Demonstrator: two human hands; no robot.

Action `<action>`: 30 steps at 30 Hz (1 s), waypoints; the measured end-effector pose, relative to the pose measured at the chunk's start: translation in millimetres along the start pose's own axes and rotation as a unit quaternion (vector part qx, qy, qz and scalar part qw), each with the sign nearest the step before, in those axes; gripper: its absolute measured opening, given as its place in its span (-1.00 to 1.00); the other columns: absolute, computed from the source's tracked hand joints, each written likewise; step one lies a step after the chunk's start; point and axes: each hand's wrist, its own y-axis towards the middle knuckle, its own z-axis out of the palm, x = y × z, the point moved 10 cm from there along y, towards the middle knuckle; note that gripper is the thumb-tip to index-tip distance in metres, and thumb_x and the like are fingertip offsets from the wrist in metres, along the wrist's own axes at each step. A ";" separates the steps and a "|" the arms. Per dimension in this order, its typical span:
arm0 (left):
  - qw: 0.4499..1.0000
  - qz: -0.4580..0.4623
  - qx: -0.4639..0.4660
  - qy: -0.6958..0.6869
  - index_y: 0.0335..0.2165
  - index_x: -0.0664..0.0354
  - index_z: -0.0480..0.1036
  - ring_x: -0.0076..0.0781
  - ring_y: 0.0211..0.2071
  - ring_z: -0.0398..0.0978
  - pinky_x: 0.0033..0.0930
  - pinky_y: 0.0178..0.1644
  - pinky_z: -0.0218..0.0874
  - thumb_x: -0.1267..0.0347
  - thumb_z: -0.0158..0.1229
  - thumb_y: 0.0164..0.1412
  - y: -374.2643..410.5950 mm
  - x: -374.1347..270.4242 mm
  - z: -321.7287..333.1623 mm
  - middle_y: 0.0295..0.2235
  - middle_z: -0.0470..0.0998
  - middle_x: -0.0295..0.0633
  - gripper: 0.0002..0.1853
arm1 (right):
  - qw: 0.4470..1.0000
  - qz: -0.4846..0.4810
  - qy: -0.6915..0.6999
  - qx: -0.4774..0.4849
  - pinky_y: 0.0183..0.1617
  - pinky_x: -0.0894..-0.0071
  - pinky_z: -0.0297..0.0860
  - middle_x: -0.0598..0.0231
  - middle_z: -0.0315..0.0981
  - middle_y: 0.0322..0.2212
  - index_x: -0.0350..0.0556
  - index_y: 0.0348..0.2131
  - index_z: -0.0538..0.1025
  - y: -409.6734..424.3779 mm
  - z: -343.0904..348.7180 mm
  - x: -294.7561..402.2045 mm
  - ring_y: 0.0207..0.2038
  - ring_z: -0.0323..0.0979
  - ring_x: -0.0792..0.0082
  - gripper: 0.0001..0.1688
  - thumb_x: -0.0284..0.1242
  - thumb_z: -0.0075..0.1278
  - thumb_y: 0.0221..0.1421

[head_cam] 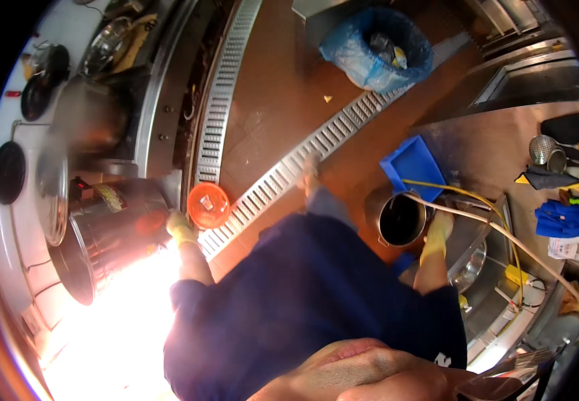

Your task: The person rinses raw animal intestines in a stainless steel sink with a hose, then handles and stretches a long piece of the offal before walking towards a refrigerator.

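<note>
My left hand (182,229), in a yellow glove, is at the lower side of a large steel drum-shaped pot (124,225), beside an orange plastic basin (208,203); its grip cannot be made out. My right hand (437,231), also gloved in yellow, reaches to the rim side of a tall steel pot (402,219) with a dark inside. The fingers of that hand are partly hidden. A pale hose (475,218) and a yellow hose (500,210) run past the pot, over a blue plastic crate (417,163).
Metal drain grates (289,175) cross the brown floor. A bin with a blue liner (377,50) stands ahead. Ladles and a skimmer (541,149) hang at the right, near blue cloths (565,219) and a steel bowl (471,265). Strong glare covers the lower left.
</note>
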 end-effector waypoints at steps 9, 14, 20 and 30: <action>0.707 0.124 -0.135 0.683 -0.25 0.11 0.66 -0.22 -0.12 0.68 -0.20 -0.10 0.51 0.13 0.46 0.01 44.4 -267.4 -20.8 -0.18 0.70 -0.10 -0.62 | 0.933 -0.192 -0.111 -0.283 -0.02 0.01 0.48 0.01 0.59 -0.30 -0.01 -0.34 0.63 241.5 -381.3 227.9 -0.13 0.57 -0.05 -0.80 -0.41 -0.03 0.25; 0.658 0.086 -0.146 0.734 -0.23 0.14 0.66 -0.26 -0.17 0.68 -0.20 -0.13 0.51 0.18 0.42 0.06 101.7 -326.6 -20.8 -0.19 0.70 -0.09 -0.65 | 0.898 -0.206 -0.161 -0.354 -0.11 0.03 0.53 0.07 0.60 -0.30 0.01 -0.35 0.66 302.3 -531.4 272.0 -0.18 0.60 0.02 -0.72 -0.42 -0.10 0.23; 0.832 0.109 -0.016 0.544 -0.12 0.18 0.63 -0.29 -0.18 0.64 -0.22 -0.12 0.47 0.22 0.32 0.16 191.0 -416.1 90.1 -0.16 0.67 -0.10 -0.64 | 0.949 -0.107 0.102 -0.279 -0.08 0.01 0.47 0.01 0.58 -0.25 -0.14 -0.19 0.55 330.4 -569.0 327.1 -0.16 0.57 0.01 -0.69 -0.27 -0.03 0.29; 0.895 -0.028 0.287 -0.340 0.29 0.33 0.17 0.20 0.36 0.12 0.22 0.37 0.10 0.25 0.10 0.39 330.7 -765.4 551.6 0.34 0.15 0.16 -0.36 | 0.987 0.131 0.084 -0.031 0.12 0.18 0.50 0.04 0.47 0.16 -0.19 0.13 0.51 343.5 -368.3 346.0 0.14 0.50 0.24 -0.37 -0.19 0.21 0.19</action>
